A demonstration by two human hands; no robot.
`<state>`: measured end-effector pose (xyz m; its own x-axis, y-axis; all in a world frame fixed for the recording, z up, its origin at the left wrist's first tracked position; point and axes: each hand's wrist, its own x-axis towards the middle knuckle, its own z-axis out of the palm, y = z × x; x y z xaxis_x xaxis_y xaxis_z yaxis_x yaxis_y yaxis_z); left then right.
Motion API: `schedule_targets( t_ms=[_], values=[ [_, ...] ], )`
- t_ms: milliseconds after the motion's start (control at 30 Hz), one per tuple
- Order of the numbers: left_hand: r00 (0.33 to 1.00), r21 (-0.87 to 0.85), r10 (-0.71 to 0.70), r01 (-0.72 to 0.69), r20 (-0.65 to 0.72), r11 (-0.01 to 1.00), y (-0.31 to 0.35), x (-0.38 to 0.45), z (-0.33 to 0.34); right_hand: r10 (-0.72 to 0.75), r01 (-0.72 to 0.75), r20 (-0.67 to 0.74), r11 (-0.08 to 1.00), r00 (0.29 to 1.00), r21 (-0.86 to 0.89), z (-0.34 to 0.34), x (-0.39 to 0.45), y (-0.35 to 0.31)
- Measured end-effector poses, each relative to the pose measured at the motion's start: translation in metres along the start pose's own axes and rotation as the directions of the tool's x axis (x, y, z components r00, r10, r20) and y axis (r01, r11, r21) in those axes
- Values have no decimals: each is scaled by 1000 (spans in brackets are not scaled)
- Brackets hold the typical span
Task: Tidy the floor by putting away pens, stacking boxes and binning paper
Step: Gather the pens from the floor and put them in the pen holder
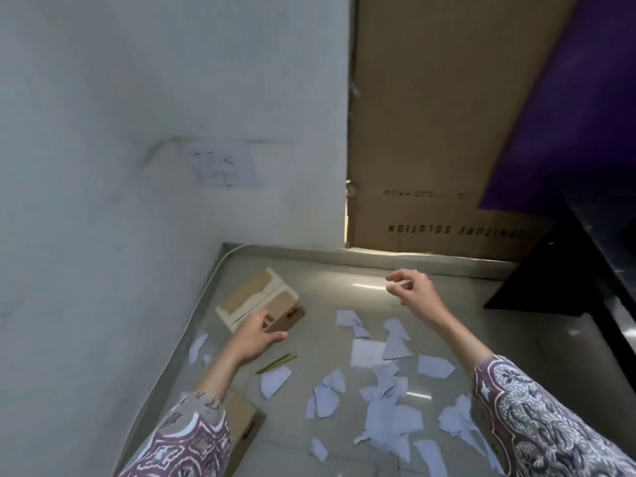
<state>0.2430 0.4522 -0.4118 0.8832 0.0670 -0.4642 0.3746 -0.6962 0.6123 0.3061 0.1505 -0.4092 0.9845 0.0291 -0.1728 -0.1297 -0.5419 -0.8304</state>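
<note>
Pale glossy tiled floor (pixel 344 297) in a corner: white wall (pixel 137 98) on the left, tall upright cardboard carton (pixel 430 115) at the far side with inverted print, purple cloth (pixel 578 115) draped at far right over dark furniture (pixel 568 290).

Small cardboard boxes (pixel 256 297) sit far left, close to the wall's skirting; a pale one with a brown one just on its near-right side, touching. Left hand (pixel 256 333) rests at the brown box, fingers curled around its near edge, thumb pointing right.

Right hand (pixel 413 289) is raised above the floor near the far skirting, thumb and forefinger pinched together on something thin and pale; cannot tell what it is.

Green pens (pixel 277 363), two lying side by side, on the floor just near of the left hand. Torn paper scraps (pixel 389 383) are scattered across the middle and right of the floor, several overlapping. Another brown box (pixel 242 421) lies near left, partly hidden under the patterned left sleeve (pixel 186 442).
</note>
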Motion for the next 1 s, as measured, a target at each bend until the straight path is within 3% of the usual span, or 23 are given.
schedule_targets(
  t_ms=[200,467,700,1000],
  values=[
    [963,-170,-257,241,-83,956,-111,-9,16,-18,44,222,993,975,-113,97,27,12],
    [897,-333,-426,368,-118,868,-203,0,88,-21,149,464,959,886,-242,216,64,48],
    [892,-410,-439,363,-107,837,-264,70,175,-3,235,611,925,792,-299,326,86,125],
    [946,-240,-319,296,-63,925,-371,188,284,5,387,706,834,708,-393,467,120,274]
  ],
)
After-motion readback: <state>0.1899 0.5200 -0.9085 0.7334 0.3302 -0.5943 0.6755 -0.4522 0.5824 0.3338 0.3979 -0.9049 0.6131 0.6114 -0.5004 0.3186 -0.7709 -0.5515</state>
